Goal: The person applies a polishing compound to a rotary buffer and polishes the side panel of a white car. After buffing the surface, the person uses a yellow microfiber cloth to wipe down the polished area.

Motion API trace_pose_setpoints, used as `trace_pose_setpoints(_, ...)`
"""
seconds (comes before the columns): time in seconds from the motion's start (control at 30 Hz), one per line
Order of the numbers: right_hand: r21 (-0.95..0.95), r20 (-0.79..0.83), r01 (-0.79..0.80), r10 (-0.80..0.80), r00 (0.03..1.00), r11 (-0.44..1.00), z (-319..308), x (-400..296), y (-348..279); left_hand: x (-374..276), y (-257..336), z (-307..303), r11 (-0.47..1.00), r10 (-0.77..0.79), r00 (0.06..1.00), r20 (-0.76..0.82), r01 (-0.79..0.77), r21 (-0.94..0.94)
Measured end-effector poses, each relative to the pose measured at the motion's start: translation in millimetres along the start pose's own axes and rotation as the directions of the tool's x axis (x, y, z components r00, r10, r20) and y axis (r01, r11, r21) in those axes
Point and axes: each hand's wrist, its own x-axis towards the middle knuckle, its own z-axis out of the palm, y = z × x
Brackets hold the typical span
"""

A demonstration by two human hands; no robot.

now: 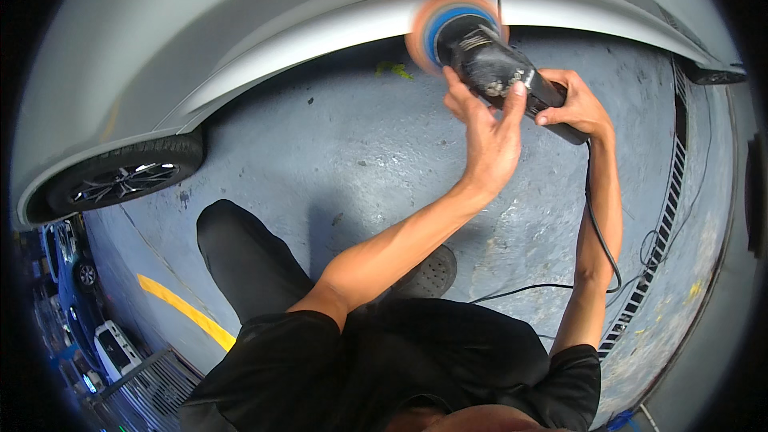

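A black corded rotary polisher [495,63] is held in both hands. Its blue backing plate and orange pad [420,42], blurred as if spinning, lie against the lower side panel [348,27] of a silver-white car, beside a vertical panel gap. My left hand [486,132] grips the tool's body near its head, thumb on top and fingers at the side and partly hidden beneath. My right hand [576,105] is wrapped round the rear handle, where the black power cord [594,210] comes out and runs down along the right forearm.
A car wheel [126,177] stands at the left. A metal floor drain grate [669,210] runs along the right, with thin cables near it. The cord trails over the grey painted floor [372,162]. Other parked cars [78,294] and a metal railing [144,390] are at the lower left.
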Motion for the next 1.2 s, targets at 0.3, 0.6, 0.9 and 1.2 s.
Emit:
trace_pose_setpoints(0.3,0.137,0.001,-0.002,0.002,1.0,0.991,33,-3,1,-10,-1,-15,0.991,0.053,0.998,-0.042,-0.048,0.125)
trace_pose_setpoints(0.6,-0.002,0.033,0.156,-0.156,0.987,0.988,134,53,-71,-5,25,-120,0.991,0.131,0.959,-0.251,-0.118,0.067)
trace_pose_setpoints(0.9,-0.352,0.069,0.279,-0.272,0.96,0.894,221,112,-133,1,67,-223,0.958,0.154,0.875,-0.459,-0.246,-0.147)
trace_pose_setpoints(1.2,-0.623,0.165,0.419,-0.412,0.896,0.661,299,157,-208,24,71,-333,0.888,0.174,0.775,-0.608,-0.39,-0.243)
